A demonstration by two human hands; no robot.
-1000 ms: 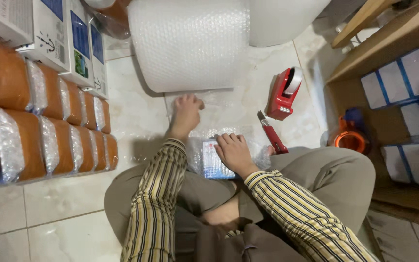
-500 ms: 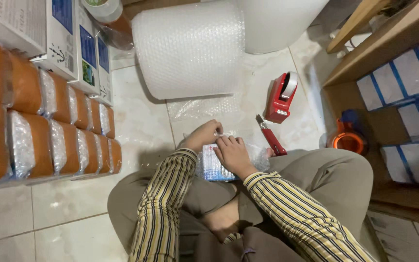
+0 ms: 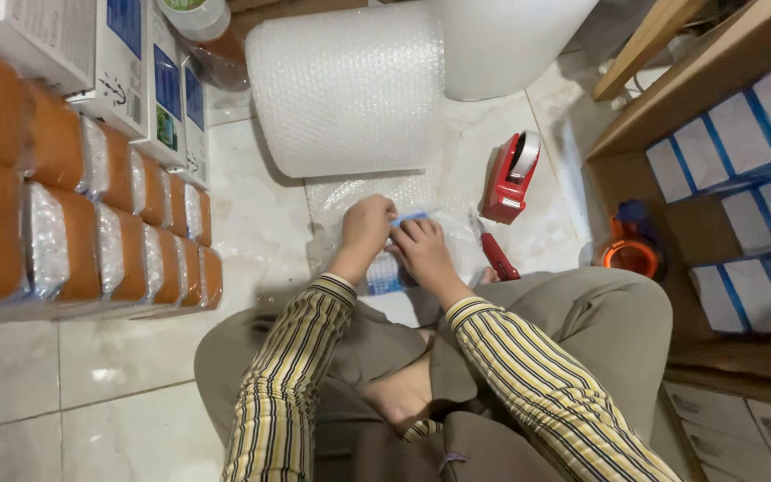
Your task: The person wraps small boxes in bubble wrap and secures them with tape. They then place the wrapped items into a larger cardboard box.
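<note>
I sit on a tiled floor with a small blue-and-white box [image 3: 385, 272] lying on a sheet of bubble wrap [image 3: 336, 201] in front of my legs. My left hand [image 3: 364, 227] and my right hand [image 3: 423, 246] meet over the box, fingers closed on its top edge and the wrap around it. The sheet runs back to a big roll of bubble wrap [image 3: 345, 89] standing just beyond my hands.
A red tape dispenser [image 3: 510, 177] and a red-handled cutter [image 3: 497, 257] lie right of my hands. Rows of orange wrapped packs [image 3: 91, 223] and blue-and-white cartons [image 3: 145, 80] fill the left. Wooden shelves [image 3: 671, 98] with boxes stand at the right, an orange tape roll [image 3: 631, 254] below.
My left hand has come back from the floor near the roll to the box. Both hands now hold the box together, a little farther from my body.
</note>
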